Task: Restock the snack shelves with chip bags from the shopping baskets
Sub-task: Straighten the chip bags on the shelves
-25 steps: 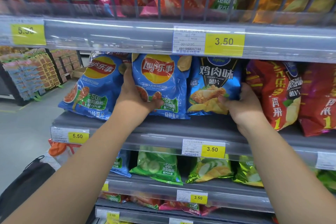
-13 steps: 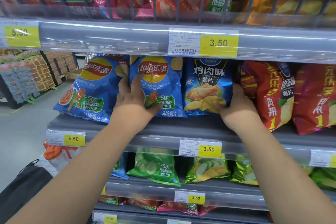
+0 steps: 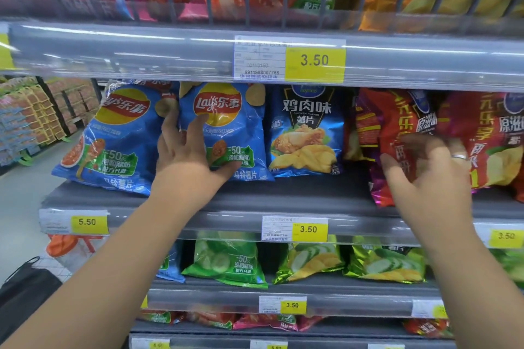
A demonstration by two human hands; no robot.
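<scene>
On the grey middle shelf (image 3: pixel 283 195) stand two blue Lay's chip bags, one at the left (image 3: pixel 113 136) and one beside it (image 3: pixel 229 110), then a dark blue chicken-flavour bag (image 3: pixel 306 133) and red bags (image 3: pixel 397 119). My left hand (image 3: pixel 187 147) lies with spread fingers on the front of the second Lay's bag, the thumb along its lower edge. My right hand (image 3: pixel 425 170), a ring on one finger, is blurred. It hovers with loosely spread fingers at the front of the nearest red bag and holds nothing.
The shelf above (image 3: pixel 170 48) has a wire rail and holds pink and orange bags. Green chip bags (image 3: pixel 226 263) fill the shelf below. A black basket handle and bag (image 3: pixel 25 289) sit at the lower left. An aisle with stacked goods (image 3: pixel 34 116) opens to the left.
My right hand left the chicken-flavour bag and moved right to the red bag. My left hand slid up the second Lay's bag with its fingers straighter. The view has come closer.
</scene>
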